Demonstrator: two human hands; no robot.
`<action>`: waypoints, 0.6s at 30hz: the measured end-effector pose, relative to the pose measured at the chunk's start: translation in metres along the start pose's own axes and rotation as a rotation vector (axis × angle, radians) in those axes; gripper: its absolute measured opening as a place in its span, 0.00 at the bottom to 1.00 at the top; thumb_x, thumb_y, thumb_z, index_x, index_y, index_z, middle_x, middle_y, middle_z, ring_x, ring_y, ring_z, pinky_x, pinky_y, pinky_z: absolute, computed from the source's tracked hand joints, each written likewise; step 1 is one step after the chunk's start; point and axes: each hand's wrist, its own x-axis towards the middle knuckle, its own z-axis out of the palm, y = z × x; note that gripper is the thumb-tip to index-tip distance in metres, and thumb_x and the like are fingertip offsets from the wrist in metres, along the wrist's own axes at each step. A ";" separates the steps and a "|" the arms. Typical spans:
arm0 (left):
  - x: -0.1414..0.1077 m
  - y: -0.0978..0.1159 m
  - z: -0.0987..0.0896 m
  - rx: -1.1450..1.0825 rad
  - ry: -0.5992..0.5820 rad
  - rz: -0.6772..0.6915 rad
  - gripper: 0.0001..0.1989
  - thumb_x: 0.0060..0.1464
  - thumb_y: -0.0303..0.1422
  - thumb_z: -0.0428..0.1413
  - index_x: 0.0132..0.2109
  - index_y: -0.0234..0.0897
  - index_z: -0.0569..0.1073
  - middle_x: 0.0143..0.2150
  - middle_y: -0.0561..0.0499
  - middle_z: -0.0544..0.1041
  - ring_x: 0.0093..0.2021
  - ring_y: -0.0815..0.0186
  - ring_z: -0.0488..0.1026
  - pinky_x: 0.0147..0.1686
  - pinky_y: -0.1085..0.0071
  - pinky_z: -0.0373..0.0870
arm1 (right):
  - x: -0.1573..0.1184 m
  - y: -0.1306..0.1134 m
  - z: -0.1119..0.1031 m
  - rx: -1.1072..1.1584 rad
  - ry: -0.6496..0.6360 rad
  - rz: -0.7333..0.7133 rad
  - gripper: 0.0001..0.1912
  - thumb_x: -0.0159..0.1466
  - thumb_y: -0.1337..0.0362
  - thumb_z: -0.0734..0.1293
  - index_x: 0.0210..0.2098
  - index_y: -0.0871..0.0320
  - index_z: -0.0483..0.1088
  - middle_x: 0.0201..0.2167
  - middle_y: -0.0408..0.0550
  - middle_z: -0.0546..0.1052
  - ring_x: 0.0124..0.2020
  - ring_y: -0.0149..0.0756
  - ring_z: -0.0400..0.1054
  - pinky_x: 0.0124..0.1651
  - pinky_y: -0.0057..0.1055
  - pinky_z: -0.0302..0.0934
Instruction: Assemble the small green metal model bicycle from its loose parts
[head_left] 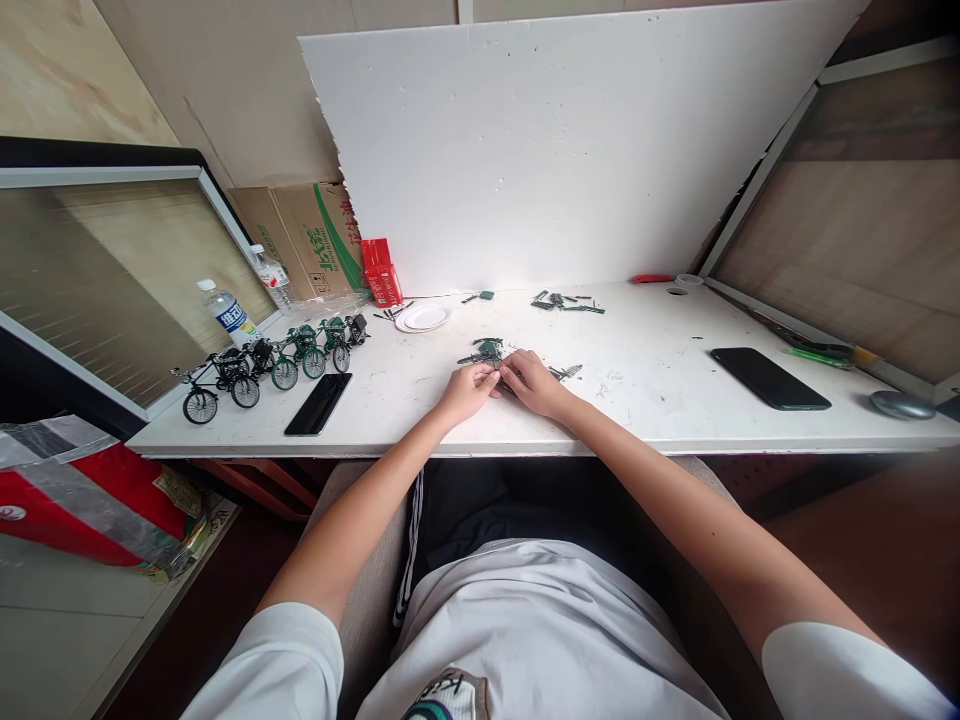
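My left hand and my right hand meet close to the table's front edge, fingertips pinched together. Whatever is between the fingers is too small and covered to name. Just beyond the fingertips lie dark and green model bicycle parts, partly hidden by the hands. More thin dark pieces rest to the right of my right hand. Several assembled miniature bicycles, black and green, stand upright in a row on the left of the white table.
Loose dark and green pieces lie farther back, near a white plate. One phone is at left, another at right, by a mouse. Bottles and a carton stand back left; a white board rises behind.
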 end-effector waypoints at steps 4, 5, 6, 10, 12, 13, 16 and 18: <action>0.001 -0.001 0.000 -0.007 0.002 -0.003 0.17 0.65 0.44 0.62 0.49 0.33 0.79 0.47 0.41 0.86 0.37 0.59 0.86 0.42 0.65 0.80 | 0.000 0.000 0.000 -0.012 0.002 -0.003 0.21 0.79 0.46 0.55 0.41 0.52 0.68 0.41 0.55 0.75 0.46 0.51 0.67 0.54 0.51 0.63; 0.001 -0.001 0.000 -0.009 0.003 -0.003 0.17 0.65 0.44 0.62 0.49 0.33 0.79 0.47 0.41 0.86 0.37 0.59 0.86 0.42 0.65 0.80 | 0.000 0.000 0.000 -0.013 0.002 -0.001 0.20 0.79 0.46 0.55 0.41 0.52 0.68 0.41 0.55 0.75 0.46 0.51 0.67 0.54 0.51 0.63; 0.001 -0.002 0.000 -0.012 0.003 -0.003 0.17 0.65 0.44 0.62 0.49 0.33 0.79 0.47 0.41 0.86 0.37 0.60 0.86 0.42 0.66 0.80 | 0.000 0.000 0.000 -0.014 0.002 0.000 0.20 0.79 0.46 0.55 0.41 0.52 0.68 0.41 0.55 0.75 0.46 0.51 0.67 0.54 0.51 0.63; 0.001 -0.002 0.000 -0.017 0.004 -0.003 0.18 0.65 0.45 0.63 0.49 0.33 0.79 0.46 0.41 0.86 0.36 0.60 0.86 0.41 0.67 0.80 | 0.000 -0.001 -0.001 -0.010 0.001 0.000 0.20 0.79 0.46 0.55 0.41 0.52 0.68 0.41 0.55 0.75 0.46 0.51 0.67 0.54 0.51 0.63; 0.001 -0.002 0.000 -0.014 0.005 -0.001 0.17 0.65 0.45 0.63 0.49 0.33 0.79 0.46 0.41 0.86 0.36 0.60 0.86 0.41 0.67 0.80 | 0.000 -0.002 -0.001 -0.005 0.004 -0.006 0.20 0.79 0.46 0.55 0.41 0.52 0.68 0.41 0.55 0.75 0.46 0.51 0.67 0.54 0.52 0.63; 0.001 -0.002 0.000 -0.013 0.005 -0.001 0.17 0.65 0.45 0.63 0.49 0.33 0.79 0.46 0.41 0.86 0.36 0.60 0.86 0.41 0.67 0.80 | 0.000 -0.002 -0.001 -0.004 0.005 -0.009 0.20 0.79 0.46 0.55 0.41 0.52 0.68 0.42 0.55 0.75 0.46 0.51 0.68 0.54 0.52 0.63; 0.001 -0.003 0.000 -0.012 0.001 -0.003 0.16 0.66 0.43 0.62 0.49 0.33 0.79 0.47 0.41 0.86 0.37 0.60 0.86 0.42 0.67 0.80 | 0.000 -0.002 -0.001 -0.006 0.004 -0.011 0.20 0.79 0.46 0.55 0.42 0.52 0.68 0.42 0.55 0.75 0.46 0.51 0.67 0.55 0.51 0.63; 0.001 -0.003 0.000 -0.011 -0.002 -0.004 0.16 0.67 0.42 0.61 0.50 0.33 0.79 0.47 0.41 0.86 0.37 0.60 0.86 0.42 0.67 0.80 | 0.000 -0.002 -0.001 -0.010 0.003 -0.008 0.20 0.79 0.46 0.55 0.41 0.52 0.68 0.42 0.55 0.75 0.46 0.51 0.67 0.54 0.51 0.63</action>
